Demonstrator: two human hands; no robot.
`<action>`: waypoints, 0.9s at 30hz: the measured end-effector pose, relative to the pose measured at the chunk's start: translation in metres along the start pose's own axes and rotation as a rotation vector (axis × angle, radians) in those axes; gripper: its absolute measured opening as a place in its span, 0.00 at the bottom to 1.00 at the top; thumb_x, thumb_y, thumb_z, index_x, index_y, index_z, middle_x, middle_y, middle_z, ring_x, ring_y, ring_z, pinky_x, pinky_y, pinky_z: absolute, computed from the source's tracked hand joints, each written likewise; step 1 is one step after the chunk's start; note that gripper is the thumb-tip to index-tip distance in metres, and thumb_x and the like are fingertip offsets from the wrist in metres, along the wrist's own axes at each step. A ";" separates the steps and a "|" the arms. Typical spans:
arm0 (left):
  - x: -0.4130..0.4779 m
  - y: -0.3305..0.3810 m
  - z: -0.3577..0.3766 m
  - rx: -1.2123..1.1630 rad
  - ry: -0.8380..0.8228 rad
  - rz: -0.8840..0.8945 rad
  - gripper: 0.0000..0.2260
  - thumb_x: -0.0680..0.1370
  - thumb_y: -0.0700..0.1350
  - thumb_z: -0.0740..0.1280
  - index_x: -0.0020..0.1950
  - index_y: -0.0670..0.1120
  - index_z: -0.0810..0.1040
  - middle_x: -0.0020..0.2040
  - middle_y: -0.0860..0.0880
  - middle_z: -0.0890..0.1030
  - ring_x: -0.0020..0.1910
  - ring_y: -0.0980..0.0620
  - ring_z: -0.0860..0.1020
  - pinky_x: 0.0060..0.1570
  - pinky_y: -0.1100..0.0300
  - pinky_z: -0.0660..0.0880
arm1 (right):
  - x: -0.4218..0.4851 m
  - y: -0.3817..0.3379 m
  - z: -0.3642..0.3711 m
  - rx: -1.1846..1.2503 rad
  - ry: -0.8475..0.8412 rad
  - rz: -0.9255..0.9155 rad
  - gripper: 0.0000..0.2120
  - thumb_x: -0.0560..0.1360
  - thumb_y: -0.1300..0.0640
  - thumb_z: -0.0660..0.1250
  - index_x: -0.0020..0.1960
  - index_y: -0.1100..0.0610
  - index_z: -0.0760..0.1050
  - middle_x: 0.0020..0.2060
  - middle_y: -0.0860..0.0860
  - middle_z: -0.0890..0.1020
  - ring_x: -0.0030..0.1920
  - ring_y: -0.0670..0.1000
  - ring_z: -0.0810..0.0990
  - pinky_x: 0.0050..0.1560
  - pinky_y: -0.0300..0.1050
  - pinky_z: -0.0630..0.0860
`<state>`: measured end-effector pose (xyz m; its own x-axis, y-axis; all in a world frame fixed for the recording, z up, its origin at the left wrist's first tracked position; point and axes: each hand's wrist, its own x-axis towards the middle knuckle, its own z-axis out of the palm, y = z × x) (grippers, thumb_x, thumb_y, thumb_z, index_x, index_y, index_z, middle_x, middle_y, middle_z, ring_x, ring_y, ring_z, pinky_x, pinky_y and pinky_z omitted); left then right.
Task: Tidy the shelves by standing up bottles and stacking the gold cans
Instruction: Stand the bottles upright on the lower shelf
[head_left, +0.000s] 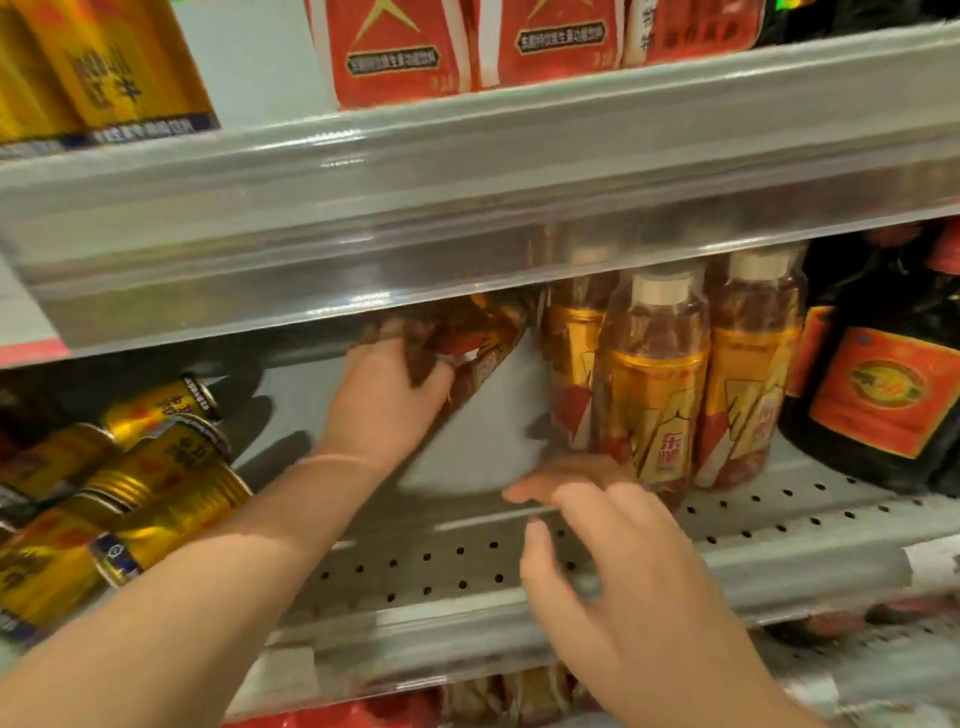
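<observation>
Left of the upright bottles (652, 395), the left hand (384, 397) has its grip round a tilted bottle (488, 332), long axis slanting up toward them; right hand (623, 561) grip wide, empty; gold cans (171, 499) toppled farther left.

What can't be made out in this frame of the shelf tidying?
Head view:
1. Tilted bottle: top hidden by the upper shelf rail, label motion-blurred.
2. Gold cans: pile cut off by the left edge, count unclear.
3. Right hand: blurred, contact with the lower shelf uncertain.
4. Left hand: fingertips blurred into the bottle.
</observation>
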<state>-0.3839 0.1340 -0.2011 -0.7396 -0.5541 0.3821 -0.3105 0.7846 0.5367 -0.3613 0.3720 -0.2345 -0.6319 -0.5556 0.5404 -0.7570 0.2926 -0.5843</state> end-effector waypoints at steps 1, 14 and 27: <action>0.013 -0.004 0.002 0.065 -0.040 0.030 0.21 0.78 0.56 0.69 0.68 0.49 0.75 0.63 0.44 0.78 0.64 0.41 0.75 0.63 0.47 0.73 | 0.008 -0.001 0.013 0.012 -0.022 0.036 0.13 0.76 0.47 0.60 0.59 0.41 0.75 0.52 0.33 0.70 0.55 0.38 0.72 0.55 0.26 0.66; -0.037 -0.052 -0.029 0.041 -0.129 0.133 0.20 0.76 0.48 0.71 0.68 0.53 0.73 0.56 0.55 0.72 0.60 0.50 0.72 0.59 0.55 0.72 | 0.114 -0.004 0.076 -0.070 0.051 0.199 0.18 0.80 0.52 0.63 0.70 0.49 0.71 0.64 0.53 0.73 0.63 0.54 0.74 0.65 0.49 0.70; -0.075 -0.090 -0.040 -0.011 -0.033 0.139 0.26 0.83 0.45 0.63 0.80 0.55 0.60 0.78 0.55 0.59 0.74 0.60 0.58 0.73 0.66 0.55 | 0.216 0.030 0.130 -0.160 -0.304 0.173 0.23 0.81 0.42 0.58 0.75 0.37 0.64 0.79 0.53 0.55 0.78 0.61 0.53 0.74 0.59 0.60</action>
<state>-0.2771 0.0936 -0.2480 -0.7941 -0.4305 0.4290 -0.1970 0.8501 0.4884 -0.4988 0.1592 -0.2137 -0.6923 -0.6859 0.2243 -0.6753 0.5062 -0.5364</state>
